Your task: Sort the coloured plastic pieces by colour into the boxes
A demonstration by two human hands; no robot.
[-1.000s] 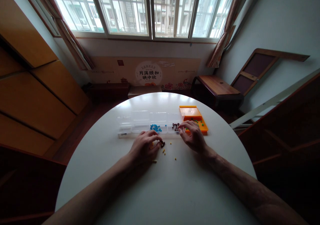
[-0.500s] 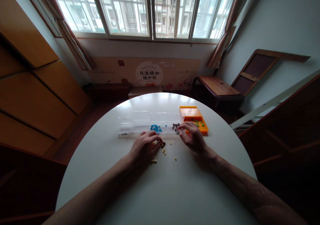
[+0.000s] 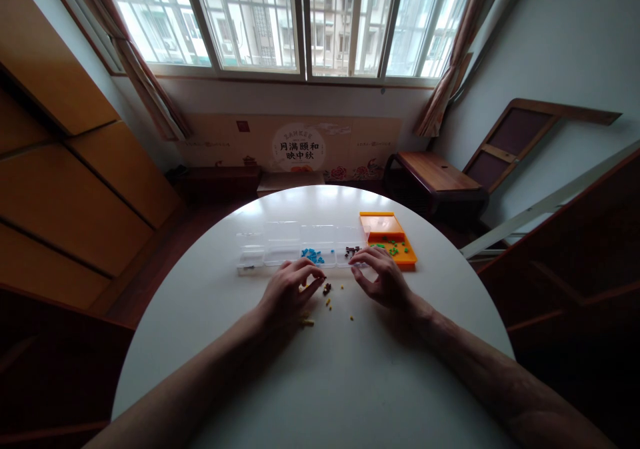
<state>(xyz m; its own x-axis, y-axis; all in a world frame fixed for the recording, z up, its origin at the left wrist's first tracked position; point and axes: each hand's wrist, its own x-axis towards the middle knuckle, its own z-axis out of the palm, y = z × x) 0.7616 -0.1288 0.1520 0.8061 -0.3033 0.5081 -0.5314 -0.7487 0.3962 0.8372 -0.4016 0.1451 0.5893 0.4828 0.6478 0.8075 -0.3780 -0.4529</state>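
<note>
My left hand [image 3: 289, 288] is closed in a pinch over the table, with what looks like a small brown brick [image 3: 325, 277] at its fingertips. Just beneath lies a little pile of brown bricks [image 3: 327, 288]. Loose yellow bricks [image 3: 328, 301] are scattered around it, some partly under the left hand. My right hand [image 3: 384, 277] is open, thumb and fingers apart, at the front right of a clear plastic compartment box [image 3: 280, 257]. Dark brown bricks [image 3: 352, 251] sit in the compartment by its fingertips. Blue bricks [image 3: 312, 256] fill the neighbouring compartment.
An orange tray [image 3: 410, 257] holding small green bricks [image 3: 394, 249] stands behind my right hand. The round white table [image 3: 320, 382] carries everything. Beyond it are a wooden bench [image 3: 440, 171], a window and orange-brown cabinets [image 3: 75, 202].
My right hand has drawn back slightly from the brown bricks' compartment, its thumb and fingers parting. My left fingertips have lifted a little off the brown pile.
</note>
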